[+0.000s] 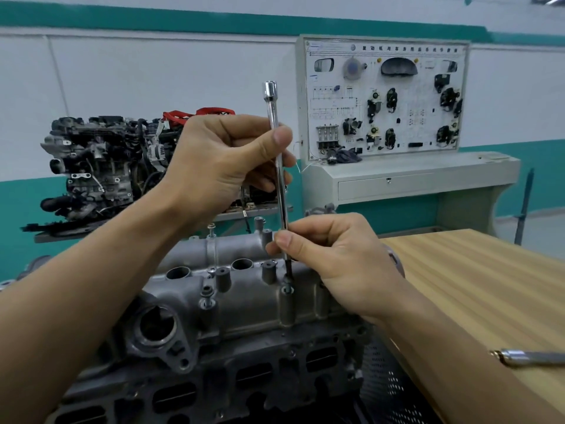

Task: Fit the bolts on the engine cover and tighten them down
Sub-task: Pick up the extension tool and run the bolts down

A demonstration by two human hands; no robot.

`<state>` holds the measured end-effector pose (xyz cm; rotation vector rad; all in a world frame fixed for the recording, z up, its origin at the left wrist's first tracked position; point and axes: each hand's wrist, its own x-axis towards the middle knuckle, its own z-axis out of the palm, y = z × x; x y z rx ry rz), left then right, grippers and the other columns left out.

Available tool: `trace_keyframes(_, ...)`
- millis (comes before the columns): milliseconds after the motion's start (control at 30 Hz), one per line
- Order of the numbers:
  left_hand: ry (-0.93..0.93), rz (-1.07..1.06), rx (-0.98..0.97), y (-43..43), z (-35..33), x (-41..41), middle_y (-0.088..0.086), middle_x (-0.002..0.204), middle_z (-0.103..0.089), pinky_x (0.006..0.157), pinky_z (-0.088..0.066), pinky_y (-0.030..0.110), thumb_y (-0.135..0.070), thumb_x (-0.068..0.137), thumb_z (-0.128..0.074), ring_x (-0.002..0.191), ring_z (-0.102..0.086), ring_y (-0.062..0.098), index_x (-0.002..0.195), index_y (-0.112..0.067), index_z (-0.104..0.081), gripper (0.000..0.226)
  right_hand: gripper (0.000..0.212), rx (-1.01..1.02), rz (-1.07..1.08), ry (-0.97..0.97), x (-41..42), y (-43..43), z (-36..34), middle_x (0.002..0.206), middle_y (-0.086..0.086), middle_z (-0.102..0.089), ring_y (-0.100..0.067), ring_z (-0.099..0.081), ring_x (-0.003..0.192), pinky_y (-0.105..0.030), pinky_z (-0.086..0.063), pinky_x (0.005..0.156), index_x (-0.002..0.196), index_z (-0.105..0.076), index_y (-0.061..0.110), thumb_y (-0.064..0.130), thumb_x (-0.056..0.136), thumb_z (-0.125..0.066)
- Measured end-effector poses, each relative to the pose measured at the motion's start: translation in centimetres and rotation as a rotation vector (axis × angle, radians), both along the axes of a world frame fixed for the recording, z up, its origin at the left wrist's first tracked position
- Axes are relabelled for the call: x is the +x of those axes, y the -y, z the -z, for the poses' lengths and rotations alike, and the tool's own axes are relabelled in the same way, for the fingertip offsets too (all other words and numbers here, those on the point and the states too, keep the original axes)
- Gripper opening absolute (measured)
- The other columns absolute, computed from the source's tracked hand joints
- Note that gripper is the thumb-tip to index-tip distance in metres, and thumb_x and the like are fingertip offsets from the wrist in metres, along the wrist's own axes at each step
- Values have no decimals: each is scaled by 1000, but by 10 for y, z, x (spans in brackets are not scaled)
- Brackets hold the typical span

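Observation:
A grey cast engine cover (244,313) fills the lower middle of the view. A long chrome extension bar (281,191) stands nearly upright, its dark lower tip seated on a bolt (288,289) in a boss on the cover's right part. My left hand (223,163) pinches the bar's upper half between thumb and fingers. My right hand (333,261) pinches the bar near its lower end, just above the cover. Another bolt (208,293) sits in a boss further left, and a third bolt (211,230) stands at the cover's far edge.
A wooden table (477,286) lies to the right, with a chrome tool handle (532,358) on its near right part. Behind stand a whole engine (101,166) on a stand and a grey training board console (388,117). Perforated black metal (385,384) sits below the cover.

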<state>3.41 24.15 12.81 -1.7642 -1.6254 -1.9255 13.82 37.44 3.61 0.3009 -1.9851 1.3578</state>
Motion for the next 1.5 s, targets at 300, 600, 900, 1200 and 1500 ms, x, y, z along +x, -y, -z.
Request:
trace_keyframes(300,-32,41,-131,-3,1,-2,5,86,-78,56,-56,22,-26,92,-59,74,-76,21,106,-10,-70,24,20,-76,-25,53,0,0,-3,94,1,-78,-12,-73,91,-22,-55,81,98,-77,13,20,99,-58)
trace_keyframes(600,-127,-57,-102,-2,2,-2,7,74,-77,54,-55,23,-29,78,-75,63,-72,17,92,-11,-73,24,5,-225,-15,-126,-12,14,-7,73,-7,-75,-17,-69,67,-28,-59,69,79,-72,16,16,83,-75)
trace_keyframes(900,-91,95,-255,2,1,-9,6,90,-78,72,-58,26,-23,94,-63,85,-73,18,103,-11,-72,17,25,-230,-56,4,-3,10,-16,95,-12,-76,-35,-72,88,-49,-61,80,103,-72,9,21,103,-50)
trace_keyframes(1200,-140,10,-156,0,2,-2,6,73,-76,67,-58,27,-25,83,-70,69,-72,21,96,-2,-71,26,27,-116,89,-98,-13,15,-9,77,-5,-73,-14,-65,71,-39,-57,71,84,-73,14,22,101,-53)
trace_keyframes(1500,-181,39,-222,0,1,-3,1,98,-79,82,-56,22,-40,81,-71,96,-74,14,112,-17,-69,38,11,-198,53,-225,-12,18,-8,74,-3,-69,-17,-64,70,-29,-56,68,81,-66,16,13,85,-76)
